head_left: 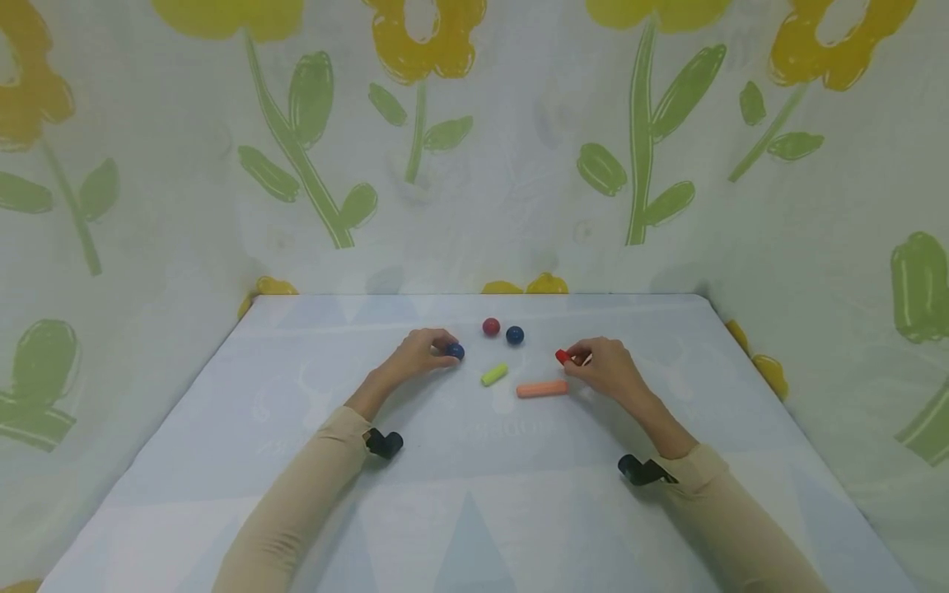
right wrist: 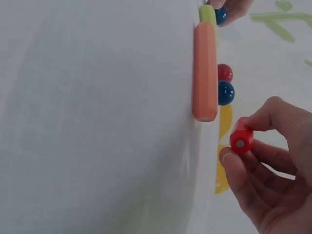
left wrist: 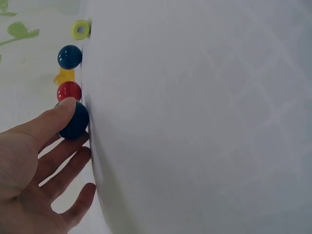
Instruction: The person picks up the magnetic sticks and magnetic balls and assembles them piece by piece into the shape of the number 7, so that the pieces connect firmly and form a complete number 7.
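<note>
- Fingers of the left hand (head_left: pixel 418 354): thumb and forefinger pinch a glossy blue ball (head_left: pixel 456 352); the other fingers stand spaced apart.
- Fingers of the right hand (head_left: pixel 606 367): thumb and fingertips grip a short red rod (right wrist: pixel 241 138), a grey round inset visible in its end face.
- Contact of either held item with the white patterned tabletop (head_left: pixel 415 527): cannot be determined.
- Between the hands, a red ball (head_left: pixel 491 327) and a second blue ball (head_left: pixel 515 335) lie near each other, towards the far edge.
- Nearer the person, a short yellow-green rod (head_left: pixel 494 375) lies at a slant.
- Beside it, apart, a longer salmon-orange rod (head_left: pixel 542 389) lies almost crosswise, near the right hand.
- Backdrop: flower-printed fabric (head_left: pixel 504 206).
</note>
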The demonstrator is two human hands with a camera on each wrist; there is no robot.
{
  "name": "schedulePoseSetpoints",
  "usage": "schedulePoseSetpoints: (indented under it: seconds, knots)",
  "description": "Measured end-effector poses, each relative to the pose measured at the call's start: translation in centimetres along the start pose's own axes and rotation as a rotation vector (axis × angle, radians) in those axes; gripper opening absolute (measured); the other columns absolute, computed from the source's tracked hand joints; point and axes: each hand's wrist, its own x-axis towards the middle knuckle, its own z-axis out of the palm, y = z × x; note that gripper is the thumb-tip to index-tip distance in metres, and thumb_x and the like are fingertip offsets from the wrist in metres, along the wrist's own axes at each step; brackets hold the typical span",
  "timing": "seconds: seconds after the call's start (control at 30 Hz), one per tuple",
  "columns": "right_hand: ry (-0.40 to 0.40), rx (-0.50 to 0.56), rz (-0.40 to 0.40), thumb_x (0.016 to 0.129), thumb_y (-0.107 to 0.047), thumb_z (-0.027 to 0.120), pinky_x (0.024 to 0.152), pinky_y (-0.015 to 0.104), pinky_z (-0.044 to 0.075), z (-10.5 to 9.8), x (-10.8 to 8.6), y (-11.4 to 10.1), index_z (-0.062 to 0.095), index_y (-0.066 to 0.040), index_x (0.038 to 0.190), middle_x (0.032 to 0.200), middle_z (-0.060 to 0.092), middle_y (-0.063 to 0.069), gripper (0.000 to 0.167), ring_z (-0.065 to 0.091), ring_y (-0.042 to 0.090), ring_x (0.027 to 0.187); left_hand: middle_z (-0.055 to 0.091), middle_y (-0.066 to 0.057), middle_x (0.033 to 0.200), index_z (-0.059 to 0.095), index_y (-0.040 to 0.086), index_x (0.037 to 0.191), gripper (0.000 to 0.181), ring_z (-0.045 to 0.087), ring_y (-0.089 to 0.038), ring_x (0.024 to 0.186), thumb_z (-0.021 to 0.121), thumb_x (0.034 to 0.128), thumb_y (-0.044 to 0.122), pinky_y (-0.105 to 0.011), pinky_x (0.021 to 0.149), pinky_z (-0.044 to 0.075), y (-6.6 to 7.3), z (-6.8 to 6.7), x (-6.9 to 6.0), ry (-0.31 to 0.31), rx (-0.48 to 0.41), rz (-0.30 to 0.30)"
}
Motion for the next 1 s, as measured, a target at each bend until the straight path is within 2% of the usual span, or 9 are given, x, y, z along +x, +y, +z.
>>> schedulePoseSetpoints:
  seconds: [0.17, 0.4, 0.53, 0.67, 0.83, 1.0]
  knots:
    - [0.021, -0.001, -0.070, 0.085, -0.019, 0.073, 0.065, 0.026, 0.052, 0.0, 0.7, -1.0, 0.073, -0.002, 0.106, 0.087, 0.071, 0.010, 0.027, 0.061, 0.020, 0.077, 0.071, -0.008, 0.116, 0.066, 0.009, 0.120, 0.038, 0.065, -0.023, 0.111, 0.075, 0.0864, 0.023, -0.041, 0.100, 0.051, -0.1, -0.1, 0.1, 0.008, 0.012, 0.014]
    - [0.001, 0.010, -0.104, 0.085, -0.017, 0.073, 0.072, 0.030, 0.057, 0.7, 1.5, -2.2, 0.073, -0.003, 0.107, 0.092, 0.072, 0.010, 0.027, 0.062, 0.021, 0.081, 0.071, -0.008, 0.116, 0.067, 0.010, 0.121, 0.038, 0.065, -0.024, 0.111, 0.076, 0.0861, 0.023, -0.042, 0.101, 0.051, -0.1, 0.2, 0.0, 0.017, 0.012, 0.001]
    - [-0.021, -0.010, -0.117, 0.086, -0.016, 0.072, 0.076, 0.032, 0.057, 1.1, 2.0, -3.0, 0.073, -0.005, 0.108, 0.096, 0.073, 0.009, 0.025, 0.062, 0.020, 0.081, 0.071, -0.008, 0.116, 0.066, 0.010, 0.122, 0.039, 0.065, -0.023, 0.112, 0.076, 0.0861, 0.024, -0.042, 0.101, 0.051, 0.1, 0.2, -0.1, 0.016, 0.017, -0.012]
    - [-0.045, -0.051, -0.141, 0.087, -0.016, 0.071, 0.080, 0.033, 0.057, 1.4, 2.6, -3.7, 0.072, -0.008, 0.111, 0.097, 0.074, 0.008, 0.025, 0.063, 0.018, 0.081, 0.071, -0.008, 0.117, 0.066, 0.010, 0.122, 0.040, 0.065, -0.024, 0.112, 0.075, 0.0862, 0.024, -0.041, 0.101, 0.051, 0.0, 0.2, -0.1, 0.009, 0.025, -0.001]
    - [-0.069, -0.092, -0.194, 0.087, -0.014, 0.073, 0.080, 0.032, 0.057, 1.6, 3.3, -4.4, 0.073, -0.010, 0.112, 0.098, 0.074, 0.007, 0.025, 0.063, 0.017, 0.082, 0.071, -0.009, 0.116, 0.066, 0.009, 0.121, 0.039, 0.065, -0.024, 0.111, 0.075, 0.0861, 0.024, -0.041, 0.101, 0.051, 0.1, 0.0, 0.0, 0.005, 0.028, 0.003]
    - [-0.114, -0.078, -0.221, 0.087, -0.012, 0.074, 0.078, 0.030, 0.056, 2.2, 4.1, -5.1, 0.073, -0.009, 0.111, 0.102, 0.074, 0.007, 0.025, 0.063, 0.018, 0.085, 0.071, -0.009, 0.117, 0.066, 0.009, 0.122, 0.039, 0.065, -0.024, 0.112, 0.075, 0.0865, 0.024, -0.041, 0.101, 0.051, 0.2, -0.1, -0.1, -0.002, 0.035, 0.004]
